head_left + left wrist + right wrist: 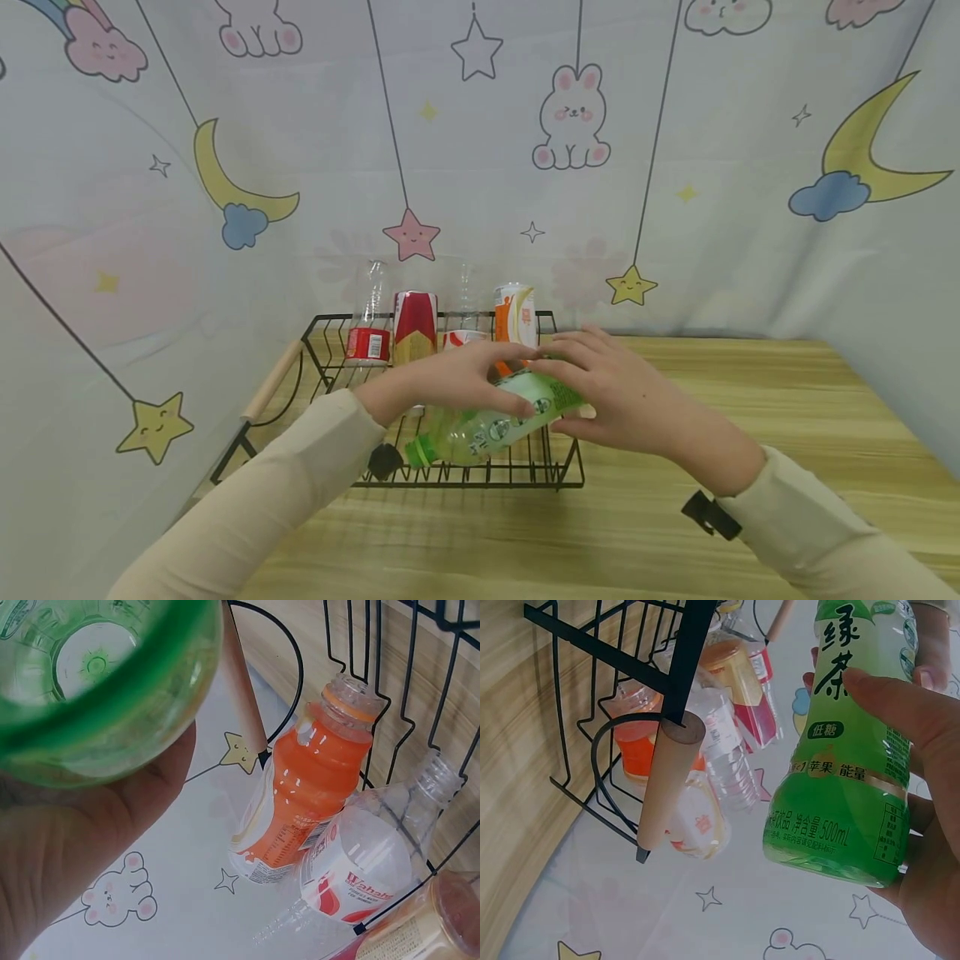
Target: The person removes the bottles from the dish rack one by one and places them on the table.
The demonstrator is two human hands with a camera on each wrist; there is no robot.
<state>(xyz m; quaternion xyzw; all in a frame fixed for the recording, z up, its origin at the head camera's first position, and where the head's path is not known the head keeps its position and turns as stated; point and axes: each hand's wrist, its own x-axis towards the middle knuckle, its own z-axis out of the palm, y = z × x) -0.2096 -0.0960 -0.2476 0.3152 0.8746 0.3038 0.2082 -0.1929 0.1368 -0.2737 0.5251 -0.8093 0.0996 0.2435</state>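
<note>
In my head view a printed cloth [315, 100] fills the background; below it I see the wood-grain tabletop [720, 400], carrying a black wire basket [495, 485]; over its near part I have a green bottle [498, 432], tilted, green neck end down toward the left; the left hand [457, 375] and right hand [626, 400] both grasp it, fingers curled round, the right nearer its base; I cannot tell whether liquid is in it. Inside the basket, along the far side, I count four more bottles, necks down: a dark red and gold bottle [415, 321]; an orange and white bottle [517, 312] at the right; a clear bottle with a red label [367, 343] at the left; and, third along, a see-through bottle with a white-and-red label [356, 866]; a wooden handle [273, 381] sits at the basket's left end.
</note>
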